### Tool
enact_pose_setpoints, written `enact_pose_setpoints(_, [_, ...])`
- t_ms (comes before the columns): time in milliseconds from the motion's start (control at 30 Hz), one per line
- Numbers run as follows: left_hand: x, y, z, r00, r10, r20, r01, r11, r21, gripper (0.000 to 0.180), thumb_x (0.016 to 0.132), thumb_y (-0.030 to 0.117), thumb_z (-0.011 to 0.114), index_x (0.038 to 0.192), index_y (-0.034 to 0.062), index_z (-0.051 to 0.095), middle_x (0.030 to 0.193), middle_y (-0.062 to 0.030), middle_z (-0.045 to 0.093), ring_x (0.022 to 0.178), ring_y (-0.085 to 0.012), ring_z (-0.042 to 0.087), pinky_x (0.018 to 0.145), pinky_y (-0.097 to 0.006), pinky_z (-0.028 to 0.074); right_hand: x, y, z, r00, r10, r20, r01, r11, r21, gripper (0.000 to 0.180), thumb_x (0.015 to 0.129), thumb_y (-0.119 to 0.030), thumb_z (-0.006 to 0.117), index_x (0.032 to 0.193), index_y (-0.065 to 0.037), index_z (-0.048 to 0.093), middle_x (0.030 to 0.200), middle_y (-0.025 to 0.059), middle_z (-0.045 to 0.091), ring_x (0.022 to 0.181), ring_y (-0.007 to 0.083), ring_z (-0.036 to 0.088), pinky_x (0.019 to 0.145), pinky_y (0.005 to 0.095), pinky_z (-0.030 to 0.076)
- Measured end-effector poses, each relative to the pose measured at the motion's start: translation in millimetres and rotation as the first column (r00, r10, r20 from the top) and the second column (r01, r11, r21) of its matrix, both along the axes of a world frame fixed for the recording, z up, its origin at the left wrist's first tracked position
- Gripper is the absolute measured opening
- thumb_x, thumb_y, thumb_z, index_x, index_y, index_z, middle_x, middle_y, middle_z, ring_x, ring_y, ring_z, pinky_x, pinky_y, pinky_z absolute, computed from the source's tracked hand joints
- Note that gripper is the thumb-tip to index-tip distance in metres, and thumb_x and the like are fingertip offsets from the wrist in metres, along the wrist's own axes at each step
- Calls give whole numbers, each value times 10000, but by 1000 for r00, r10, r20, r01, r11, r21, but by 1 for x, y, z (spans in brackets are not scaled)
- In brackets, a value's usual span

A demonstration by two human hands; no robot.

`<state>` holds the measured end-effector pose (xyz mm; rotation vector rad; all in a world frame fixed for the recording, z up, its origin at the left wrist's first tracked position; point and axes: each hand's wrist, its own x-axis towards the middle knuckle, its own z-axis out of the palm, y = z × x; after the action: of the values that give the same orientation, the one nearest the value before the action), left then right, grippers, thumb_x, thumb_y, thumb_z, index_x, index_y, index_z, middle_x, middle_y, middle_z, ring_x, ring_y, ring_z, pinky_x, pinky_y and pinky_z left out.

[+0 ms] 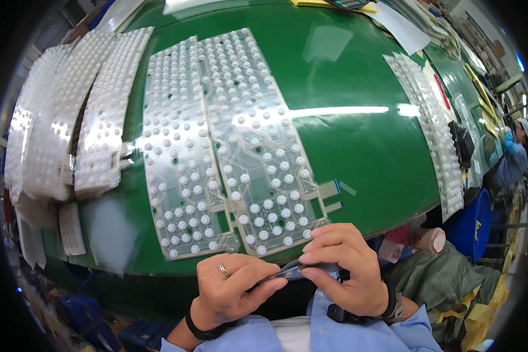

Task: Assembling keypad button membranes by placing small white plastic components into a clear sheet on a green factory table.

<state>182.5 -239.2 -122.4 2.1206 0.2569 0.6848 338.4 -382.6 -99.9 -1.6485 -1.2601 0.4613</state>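
My left hand and my right hand meet at the table's near edge. Both pinch a small, thin, see-through piece of plastic film between thumb and fingers; its exact kind is unclear. Just beyond them lie two keyboard membrane sheets side by side, a left sheet and a right sheet. Each is clear with printed traces and rows of white rubber domes. The right sheet has flat connector tails with blue tips sticking out to the right. Its near corner is close to my right fingers.
Stacks of dome sheets cover the table's left side, with a clear film near them. Another dome-sheet stack lies along the right edge of the green table. A blue bin stands below. A co-worker is far right.
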Motion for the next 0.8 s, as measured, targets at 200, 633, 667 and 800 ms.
enact_pose_setpoints(200, [16, 0, 6, 992, -62, -109, 55, 996, -64, 169, 707, 147, 815, 754, 66, 675, 649, -55, 643, 517, -190, 610, 452, -271, 447, 13, -10, -3, 998, -59, -35, 59, 998, 21, 213, 717, -28, 764, 912, -85, 701, 1023, 71, 645, 1066, 295, 578, 919, 385, 442])
enact_pose_setpoints(633, [17, 26, 0, 926, -212, -311, 267, 953, 145, 236, 716, 292, 795, 681, 156, 605, 1105, 8, 700, 1114, -216, 608, 857, -365, 405, 61, 17, -9, 918, -217, -331, 139, 960, -244, 46, 870, -29, 641, 914, -18, 643, 857, 26, 616, 670, 73, 547, 549, 208, 400])
enact_pose_setpoints(667, [17, 27, -1, 925, -215, -313, 269, 953, 138, 236, 716, 292, 795, 681, 156, 605, 1105, 8, 700, 1114, -216, 608, 857, -365, 405, 62, 22, -9, 941, -211, -264, 133, 950, -283, 41, 864, -26, 643, 905, -19, 643, 844, 31, 616, 637, 77, 539, 541, 213, 398])
enact_pose_setpoints(800, [17, 30, -1, 919, -248, -306, 289, 953, 95, 231, 714, 296, 797, 690, 156, 614, 1104, 6, 700, 1104, -220, 612, 845, -360, 411, 60, 35, -12, 961, -234, -147, 177, 930, -322, 47, 828, -20, 662, 869, -26, 639, 775, 41, 610, 576, 116, 524, 525, 241, 403])
